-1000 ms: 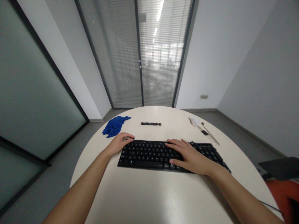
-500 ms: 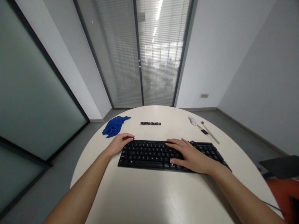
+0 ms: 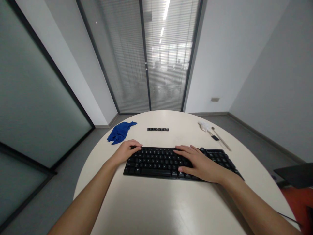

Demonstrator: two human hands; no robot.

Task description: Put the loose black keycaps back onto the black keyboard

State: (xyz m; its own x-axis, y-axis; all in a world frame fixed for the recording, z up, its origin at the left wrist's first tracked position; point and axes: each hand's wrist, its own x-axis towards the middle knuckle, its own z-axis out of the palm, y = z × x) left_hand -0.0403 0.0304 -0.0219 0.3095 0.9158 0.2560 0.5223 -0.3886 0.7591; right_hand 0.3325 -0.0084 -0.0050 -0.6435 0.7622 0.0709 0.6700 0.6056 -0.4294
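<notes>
A black computer keyboard [image 3: 156, 161] lies across the near half of a round cream table [image 3: 146, 205]. At its far left corner, my left hand [image 3: 126, 151] is closed, thumb and fingertips drawn together over the top row of keys. What sits between those tips is too small to make out. My right hand [image 3: 199, 163] rests palm down on the right part of the keys, fingers spread, covering some of them. Beyond the keyboard, several loose black keycaps [image 3: 157, 129] stand in a straight row.
A crumpled blue cloth [image 3: 119, 132] lies at the left. Toward the right edge are a white crumpled piece [image 3: 203, 126], a small black-ended tool [image 3: 215, 138] and a thin stick-like brush [image 3: 222, 139]. An orange-red chair [image 3: 293, 199] stands at the lower right.
My left hand's thumb and fingertips have shifted very slightly to the right along the keyboard's far edge. My right hand stays in place on the keys.
</notes>
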